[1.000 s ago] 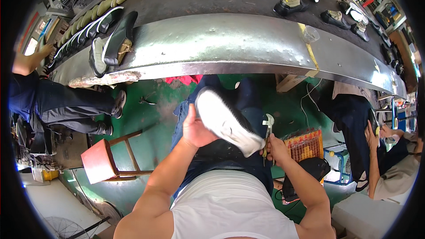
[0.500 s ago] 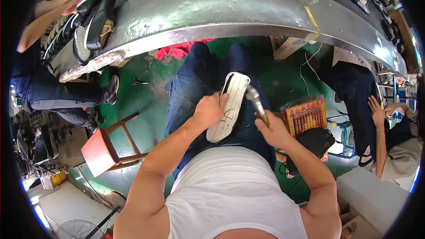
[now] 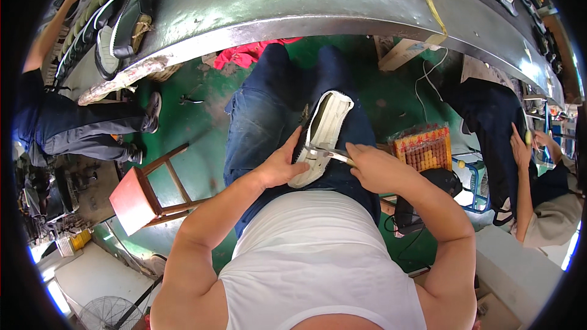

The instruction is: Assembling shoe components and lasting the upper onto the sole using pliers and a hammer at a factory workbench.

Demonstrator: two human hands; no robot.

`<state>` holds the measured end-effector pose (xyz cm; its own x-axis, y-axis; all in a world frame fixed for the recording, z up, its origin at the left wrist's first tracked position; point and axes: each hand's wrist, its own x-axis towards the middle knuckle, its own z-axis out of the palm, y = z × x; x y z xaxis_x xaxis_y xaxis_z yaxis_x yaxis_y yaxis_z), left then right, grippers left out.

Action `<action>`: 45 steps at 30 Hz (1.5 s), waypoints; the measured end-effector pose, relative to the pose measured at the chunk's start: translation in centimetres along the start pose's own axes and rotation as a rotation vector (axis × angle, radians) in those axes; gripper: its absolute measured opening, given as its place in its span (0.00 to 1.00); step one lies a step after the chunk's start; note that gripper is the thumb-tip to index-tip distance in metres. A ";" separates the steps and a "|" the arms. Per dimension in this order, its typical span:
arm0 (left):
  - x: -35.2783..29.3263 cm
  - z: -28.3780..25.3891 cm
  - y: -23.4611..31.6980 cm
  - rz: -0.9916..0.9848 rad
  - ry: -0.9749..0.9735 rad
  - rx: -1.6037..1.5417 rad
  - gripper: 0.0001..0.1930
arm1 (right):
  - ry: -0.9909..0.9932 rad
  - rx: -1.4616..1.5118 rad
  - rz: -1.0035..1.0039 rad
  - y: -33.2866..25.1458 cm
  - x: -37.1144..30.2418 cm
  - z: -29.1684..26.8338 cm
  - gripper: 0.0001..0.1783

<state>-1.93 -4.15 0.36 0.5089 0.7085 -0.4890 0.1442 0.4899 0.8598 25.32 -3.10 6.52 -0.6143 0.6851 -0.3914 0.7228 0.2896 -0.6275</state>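
Note:
A shoe (image 3: pixel 330 114) with its pale underside turned up and a dark edge lies slantwise over my thighs. My left hand (image 3: pixel 281 166) grips its near left side, the thumb laid across the pale surface. Closed around a handle, my right hand (image 3: pixel 373 166) holds a hammer (image 3: pixel 333 154) from the right. The hammer's metal head is at the middle of the shoe, close to my left thumb; whether it touches the shoe I cannot tell.
A metal-topped bench (image 3: pixel 275 3) curves across in front, with dark shoes (image 3: pixel 134 18) at its left end. A red-seated stool (image 3: pixel 136 201) stands at left, a beaded seat mat (image 3: pixel 422 150) at right. Other people work at the far left and right. Red cloth (image 3: pixel 247 54) lies under the bench.
The hammer has moved left and down from beside the shoe's far end to over its middle. My left hand has slid nearer, its thumb now across the sole. The person at left has shifted.

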 end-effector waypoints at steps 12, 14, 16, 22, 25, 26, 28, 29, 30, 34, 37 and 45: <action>4.9 1.3 -2.7 -0.067 0.551 -0.198 0.36 | 0.132 -0.167 -0.033 -0.1 2.0 3.7 0.11; 4.9 1.1 -2.6 -0.054 0.565 0.162 0.32 | 0.209 -0.150 -0.046 -0.2 1.6 3.9 0.12; 4.7 1.4 -2.0 -0.011 0.610 0.281 0.30 | 0.131 -0.134 -0.008 -0.4 1.1 2.2 0.13; 4.3 1.8 -2.2 0.267 0.618 0.552 0.23 | 0.508 -0.377 -0.100 0.2 1.8 0.7 0.13; 4.0 1.7 -1.9 0.418 0.556 0.698 0.24 | 0.257 -0.254 0.134 0.4 2.0 0.7 0.12; 3.8 1.6 -1.5 0.425 0.488 0.722 0.25 | 0.307 -0.197 0.141 1.6 1.9 1.8 0.11; 3.4 1.5 -0.9 0.462 0.421 0.882 0.26 | 0.354 -0.137 0.146 2.7 1.5 2.6 0.11; 3.3 1.4 -0.6 0.498 0.348 1.041 0.26 | 0.288 -0.110 0.188 3.4 1.1 2.8 0.12; 3.4 1.4 -0.4 0.499 0.344 1.040 0.26 | 0.222 -0.081 0.233 3.9 0.6 2.7 0.13; 3.3 1.3 0.1 0.371 0.281 1.096 0.28 | -0.166 0.265 0.337 4.2 0.4 -1.9 0.14; 3.4 1.7 1.5 0.259 0.243 1.113 0.30 | 0.300 0.215 0.182 2.0 0.2 -2.7 0.17; 2.9 0.8 -0.3 0.332 0.405 0.653 0.38 | 0.199 -0.082 0.232 2.9 3.6 -0.7 0.20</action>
<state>0.23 -2.69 -1.23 0.2854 0.9529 -0.1031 0.5666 -0.0809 0.8200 25.38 0.67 3.74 -0.3619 0.8540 -0.3737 0.8647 0.1577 -0.4769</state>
